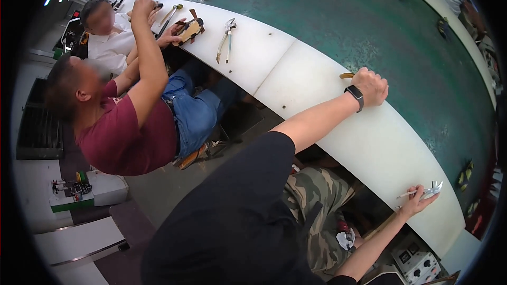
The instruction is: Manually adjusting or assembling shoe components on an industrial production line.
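The left hand (371,85) is clenched into a fist at the far edge of the white bench (338,126), fingers curled around a curved tan handle (346,75) whose end pokes out beside the knuckles; what it belongs to is hidden. A black watch (355,96) sits on that wrist. The arm is stretched long, probably because the handle lies right where the bench meets the green belt (343,16).

The right hand (417,200) lies spread and pressed flat on the bench's near edge, its fingertips on a small white-handled tool (430,190), seemingly to pin it in place.

Further along, a co-worker in a maroon shirt (121,137) reaches up, near pliers (226,39), a hammer (170,15) and a shoe (190,30).
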